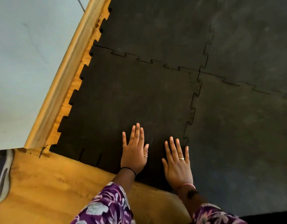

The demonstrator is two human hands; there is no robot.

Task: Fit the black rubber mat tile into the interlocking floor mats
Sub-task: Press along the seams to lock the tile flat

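The black rubber mat tile [131,97] lies flat on the wooden floor, its toothed edges meshed with the neighbouring floor mats [239,126] on its far and right sides. My left hand [134,152] rests palm down on the tile near its front edge, fingers spread. My right hand [177,162] lies flat beside it, close to the jigsaw seam on the right, with the fingertips almost at the seam. Neither hand holds anything.
A wooden floor [50,188] shows in front and along the left of the tile. A wooden skirting board [62,81] runs diagonally under a pale wall [26,54]. A grey object [1,173] sits at the left edge.
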